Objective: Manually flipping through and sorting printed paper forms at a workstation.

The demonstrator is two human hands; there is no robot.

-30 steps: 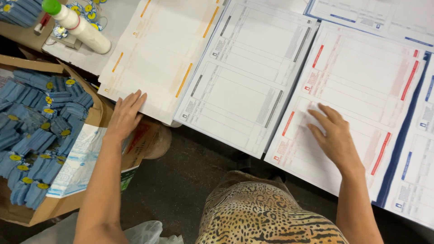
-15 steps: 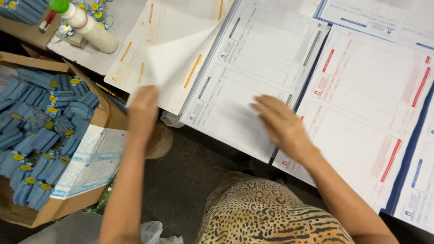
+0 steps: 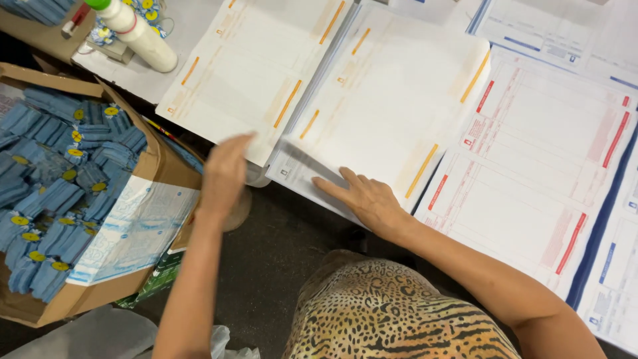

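An open brown cardboard box (image 3: pixel 154 158) stands at the left, filled with small blue packets bearing round yellow labels (image 3: pixel 63 174). A white and blue printed wrapper (image 3: pixel 136 229) lies over its near edge, with a green printed package (image 3: pixel 158 280) just below it.

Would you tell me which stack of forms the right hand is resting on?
The right hand rests on the grey-lined stack, half covered by an orange-striped sheet.
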